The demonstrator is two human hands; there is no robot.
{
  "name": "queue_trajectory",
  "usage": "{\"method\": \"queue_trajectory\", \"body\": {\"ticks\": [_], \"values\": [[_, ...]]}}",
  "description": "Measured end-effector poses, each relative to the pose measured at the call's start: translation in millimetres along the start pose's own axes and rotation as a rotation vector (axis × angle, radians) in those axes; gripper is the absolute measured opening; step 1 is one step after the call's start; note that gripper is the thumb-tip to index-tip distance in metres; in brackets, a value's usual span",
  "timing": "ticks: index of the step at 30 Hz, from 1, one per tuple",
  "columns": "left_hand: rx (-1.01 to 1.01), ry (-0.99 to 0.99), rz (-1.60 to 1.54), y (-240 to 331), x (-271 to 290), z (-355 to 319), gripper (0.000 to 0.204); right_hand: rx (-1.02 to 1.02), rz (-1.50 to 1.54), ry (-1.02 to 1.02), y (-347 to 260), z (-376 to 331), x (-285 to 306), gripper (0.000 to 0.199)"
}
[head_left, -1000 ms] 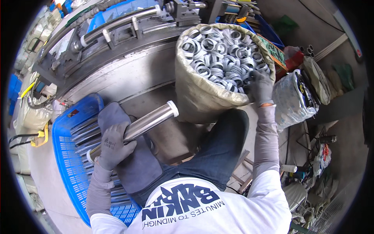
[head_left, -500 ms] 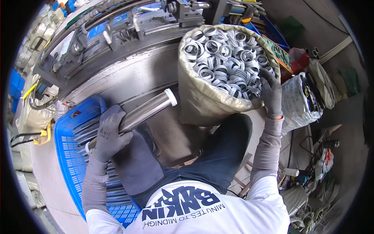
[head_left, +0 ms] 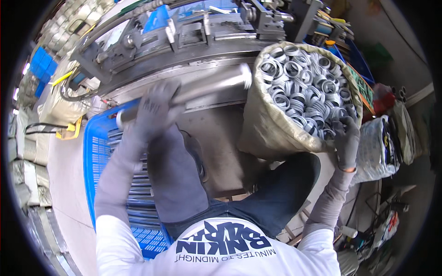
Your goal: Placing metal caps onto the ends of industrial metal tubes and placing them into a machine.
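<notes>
To the left of the sack, the gloved left hand is closed around a metal tube, which slants upward with its white-collared end toward the sack (hand and tube are both blurred). The gloved right hand is at the sack's near right rim, its fingers bent over the pale rings heaped inside; whether they grip one, I cannot tell. Farther left of the sack than the grey pad on the thigh, a blue basket holds more tubes. A machine stands beyond the sack, to its left.
</notes>
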State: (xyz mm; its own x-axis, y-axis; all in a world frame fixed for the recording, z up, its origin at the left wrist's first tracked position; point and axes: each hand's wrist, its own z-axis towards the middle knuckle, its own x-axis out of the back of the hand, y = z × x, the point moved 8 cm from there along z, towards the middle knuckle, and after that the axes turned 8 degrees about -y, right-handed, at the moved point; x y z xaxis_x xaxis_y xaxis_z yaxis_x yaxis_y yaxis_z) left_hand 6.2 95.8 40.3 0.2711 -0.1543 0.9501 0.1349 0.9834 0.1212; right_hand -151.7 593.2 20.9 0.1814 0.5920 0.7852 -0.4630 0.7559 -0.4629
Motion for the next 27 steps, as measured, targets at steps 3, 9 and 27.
{"method": "queue_trajectory", "body": {"ticks": [3, 9, 27], "values": [[0.011, 0.155, 0.135, -27.5, 11.5, 69.0, 0.058, -0.105, 0.395, 0.108, -14.5, 2.7, -11.8, 0.027], [0.106, 0.167, 0.403, -111.0, 18.2, 195.8, 0.058, -0.144, 0.222, 0.199, -6.8, 14.8, -27.7, 0.058], [-0.192, 0.261, 0.1, -91.0, -0.9, 101.3, 0.055, -0.254, 1.212, 0.181, -14.0, -33.1, -58.0, 0.05]]}}
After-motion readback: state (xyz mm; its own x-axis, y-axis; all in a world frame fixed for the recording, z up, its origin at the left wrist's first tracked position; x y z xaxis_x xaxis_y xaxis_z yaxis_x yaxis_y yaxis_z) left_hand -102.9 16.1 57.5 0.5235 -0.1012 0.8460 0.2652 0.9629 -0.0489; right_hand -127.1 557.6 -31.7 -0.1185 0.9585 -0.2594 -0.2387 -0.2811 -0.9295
